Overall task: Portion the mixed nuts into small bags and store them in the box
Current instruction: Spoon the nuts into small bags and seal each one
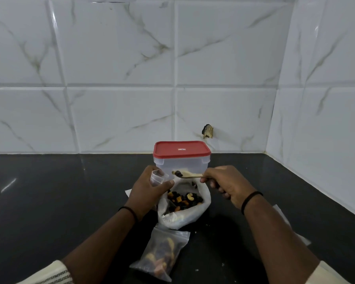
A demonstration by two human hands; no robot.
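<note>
The dark counter runs back to the tiled wall and meets a second wall at the right, forming a corner. Broad bare counter lies to the left and right of the hands; the work is bunched in the middle, near the front edge.

The left hand is curled round a small clear bag, holding its mouth up. The right hand pinches the handle of a spoon, held level with a few nuts in its bowl, the bowl just beside the small bag's mouth.

Below both hands a white bag stands open with mixed nuts inside. Nearer the front lies a sealed bag filled with nuts. Behind the hands stands the box, clear, its red lid on.
</note>
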